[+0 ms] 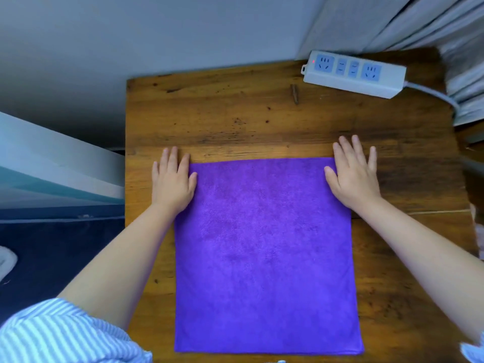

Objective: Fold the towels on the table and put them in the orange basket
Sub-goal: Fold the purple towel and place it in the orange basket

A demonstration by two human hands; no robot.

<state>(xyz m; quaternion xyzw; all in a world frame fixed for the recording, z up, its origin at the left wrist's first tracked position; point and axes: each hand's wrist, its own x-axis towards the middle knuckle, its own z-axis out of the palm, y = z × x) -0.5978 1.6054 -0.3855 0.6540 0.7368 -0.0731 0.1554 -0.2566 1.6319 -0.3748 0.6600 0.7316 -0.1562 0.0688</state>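
A purple towel (264, 252) lies spread flat on the wooden table (235, 119), reaching from mid-table to the near edge. My left hand (172, 179) lies flat with straight fingers on the towel's far left corner, partly on the wood. On the far right corner my right hand (353, 174) presses flat in the same way, fingers spread. Neither hand grips the cloth. No orange basket is in view.
A white power strip (353, 73) with blue sockets lies at the table's far right corner, its cable running off to the right. Grey curtains (419, 19) hang behind it. A wall stands behind the table, and dark floor lies to the left.
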